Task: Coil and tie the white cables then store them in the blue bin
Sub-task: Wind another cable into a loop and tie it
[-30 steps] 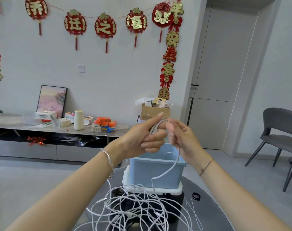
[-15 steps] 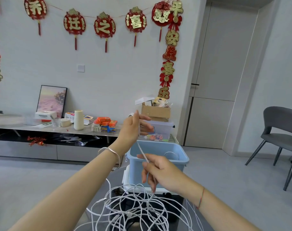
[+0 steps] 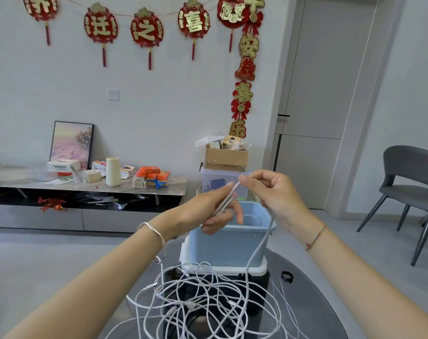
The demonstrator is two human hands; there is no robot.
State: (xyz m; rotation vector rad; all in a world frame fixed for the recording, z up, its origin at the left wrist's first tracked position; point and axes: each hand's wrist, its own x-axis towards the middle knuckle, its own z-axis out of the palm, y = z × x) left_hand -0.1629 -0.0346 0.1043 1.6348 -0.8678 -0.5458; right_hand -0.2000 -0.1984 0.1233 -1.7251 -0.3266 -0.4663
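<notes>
The left hand [image 3: 208, 209] has its grip pinched on a short bundle of folded white cable [image 3: 224, 200], held above the blue bin [image 3: 227, 243] at the far edge of the surface [image 3: 318, 297]. The right hand [image 3: 276, 194] pinches the free strand just beside the bundle's top. From there the strand drops past the bin into the loose pile of cables [image 3: 208, 304] mid-surface.

For a neat coil, each new loop should match those already in the bundle, with the strand drawn taut and untwisted so the pile does not snag.

Wall ornaments [image 3: 147, 28] read 迁, 之, 喜. A hanging strip [image 3: 244, 69] reads 安, 喜, 乐. Print on a white box [image 3: 63, 166] by the far wall is too small to read.
</notes>
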